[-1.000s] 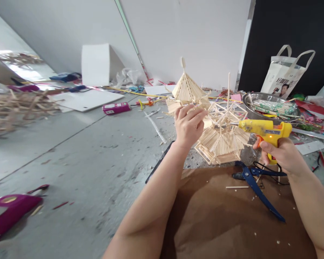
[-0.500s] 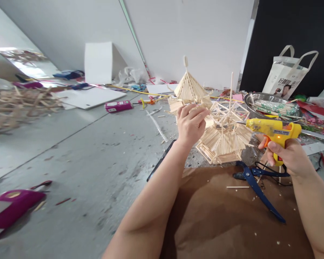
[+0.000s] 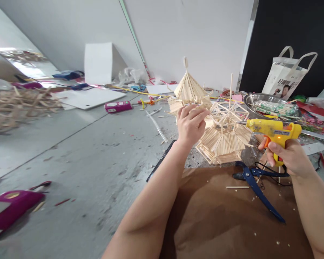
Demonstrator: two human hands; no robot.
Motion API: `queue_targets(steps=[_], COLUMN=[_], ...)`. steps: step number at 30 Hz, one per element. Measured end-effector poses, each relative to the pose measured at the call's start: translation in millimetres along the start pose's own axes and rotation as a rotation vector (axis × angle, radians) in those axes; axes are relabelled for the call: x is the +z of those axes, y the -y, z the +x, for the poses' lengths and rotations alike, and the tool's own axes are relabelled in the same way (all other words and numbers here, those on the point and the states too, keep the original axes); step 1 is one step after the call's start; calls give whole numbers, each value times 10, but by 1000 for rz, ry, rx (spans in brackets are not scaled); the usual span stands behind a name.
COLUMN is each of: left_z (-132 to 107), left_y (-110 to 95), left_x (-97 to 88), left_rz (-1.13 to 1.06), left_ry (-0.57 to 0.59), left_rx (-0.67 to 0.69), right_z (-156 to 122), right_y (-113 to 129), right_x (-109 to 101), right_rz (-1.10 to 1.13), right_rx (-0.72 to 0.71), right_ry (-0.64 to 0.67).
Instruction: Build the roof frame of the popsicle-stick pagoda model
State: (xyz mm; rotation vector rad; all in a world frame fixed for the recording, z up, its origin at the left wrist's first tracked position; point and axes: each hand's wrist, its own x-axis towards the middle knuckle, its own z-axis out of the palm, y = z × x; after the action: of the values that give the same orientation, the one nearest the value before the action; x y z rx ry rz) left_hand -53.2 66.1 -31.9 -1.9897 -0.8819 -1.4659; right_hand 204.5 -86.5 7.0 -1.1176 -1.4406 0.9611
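Stick model (image 3: 223, 140) is gripped at its upper left edge by the left hand (image 3: 190, 124), fingers curled shut on the lattice, apparently to steady it just above the far edge of the brown paper (image 3: 218, 216). Glue gun (image 3: 272, 129) is clasped in the right hand (image 3: 288, 158), fist closed round the handle, nozzle levelled at the lattice. Model is made of pale sticks: open star-shaped frame above, slatted panels fanned below, one stick upright. Blue cutters (image 3: 256, 183) lie just beside it.

Head view, forward-down, close, seemingly tilted
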Motion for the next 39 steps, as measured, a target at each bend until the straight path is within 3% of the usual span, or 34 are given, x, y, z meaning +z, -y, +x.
queue_targets(steps=[6,23,39], left_z=[0,15,1], left_y=[3,-23,-17], left_x=[-4,-15,-21], left_rz=[-29,4,-58], left_ry=[26,-50,15], left_rx=[-28,34,-41], right_z=[-6,-10,-2], right_y=[14,7,43], right_x=[2,-14,3], right_rz=[0,-2,-25], right_rx=[-13,-8,13], right_ry=[-10,17,17])
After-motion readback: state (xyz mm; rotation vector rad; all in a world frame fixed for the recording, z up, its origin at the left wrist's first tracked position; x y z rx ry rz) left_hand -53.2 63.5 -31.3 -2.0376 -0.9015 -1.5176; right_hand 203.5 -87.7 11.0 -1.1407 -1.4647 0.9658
